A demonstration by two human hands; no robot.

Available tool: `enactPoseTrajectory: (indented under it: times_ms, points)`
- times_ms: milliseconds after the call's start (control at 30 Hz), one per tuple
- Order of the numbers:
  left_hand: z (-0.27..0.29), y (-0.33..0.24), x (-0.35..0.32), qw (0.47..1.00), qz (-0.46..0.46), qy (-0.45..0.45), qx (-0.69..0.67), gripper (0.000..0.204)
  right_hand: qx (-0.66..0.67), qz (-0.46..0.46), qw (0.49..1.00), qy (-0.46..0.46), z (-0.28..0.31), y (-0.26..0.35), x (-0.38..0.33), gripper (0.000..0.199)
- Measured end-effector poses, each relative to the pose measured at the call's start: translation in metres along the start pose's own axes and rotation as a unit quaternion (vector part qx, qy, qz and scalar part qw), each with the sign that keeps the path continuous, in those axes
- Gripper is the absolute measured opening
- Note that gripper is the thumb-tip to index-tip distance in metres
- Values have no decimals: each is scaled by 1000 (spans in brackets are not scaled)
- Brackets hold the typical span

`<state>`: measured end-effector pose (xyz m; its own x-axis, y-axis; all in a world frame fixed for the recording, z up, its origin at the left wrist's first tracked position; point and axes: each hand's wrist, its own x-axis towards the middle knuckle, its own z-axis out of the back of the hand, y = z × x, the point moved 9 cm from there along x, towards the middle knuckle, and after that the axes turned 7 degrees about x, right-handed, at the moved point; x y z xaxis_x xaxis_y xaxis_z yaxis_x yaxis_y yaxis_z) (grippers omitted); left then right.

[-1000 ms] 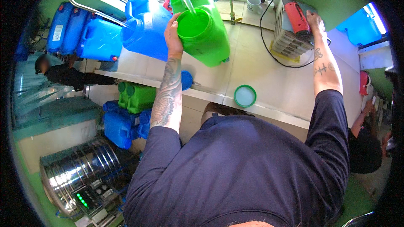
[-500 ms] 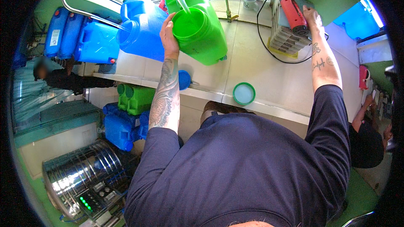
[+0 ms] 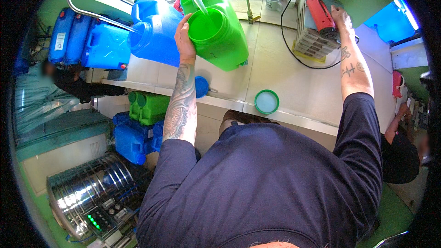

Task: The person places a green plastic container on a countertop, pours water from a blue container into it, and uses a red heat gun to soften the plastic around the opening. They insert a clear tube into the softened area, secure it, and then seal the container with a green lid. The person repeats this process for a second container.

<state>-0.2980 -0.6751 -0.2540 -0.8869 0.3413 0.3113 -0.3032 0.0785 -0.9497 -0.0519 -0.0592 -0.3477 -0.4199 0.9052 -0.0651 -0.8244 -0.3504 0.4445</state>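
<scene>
A large green water jug (image 3: 223, 48) tilts on the counter, its wide mouth facing me. My left hand (image 3: 184, 41) is closed on the left side of its rim. Something clear, a water stream or a tube, runs into the mouth from above; I cannot tell which. Left of it, a blue jug (image 3: 161, 32) has a bent metal pipe (image 3: 103, 19) reaching its mouth. My right hand (image 3: 341, 18) rests, fingers extended, on a pale ribbed stack (image 3: 317, 46), beside a red heat gun (image 3: 318, 13) lying on top. I cannot see it gripping the gun.
A green-rimmed lid (image 3: 267, 102) and a blue lid (image 3: 201, 87) lie near the counter's front edge. The gun's black cord (image 3: 285, 41) loops over the counter. A white mug (image 3: 273, 2) stands at the back. Several blue jugs (image 3: 108, 46) are at left; another person (image 3: 399, 156) is at right.
</scene>
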Motion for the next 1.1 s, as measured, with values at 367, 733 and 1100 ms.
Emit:
enactPoseTrajectory:
  times_ms: [367,733,1100]
  points:
    - [0,1,0,1000,-13,1,-11,43,11,10,1000,-16,4,1,-3,64]
    - [0,1,0,1000,-8,2,7,44,3,10,1000,-13,3,1,-1,68]
    - [-2,-8,-3,1000,-11,1,-3,42,-2,9,1000,-12,2,0,1,65]
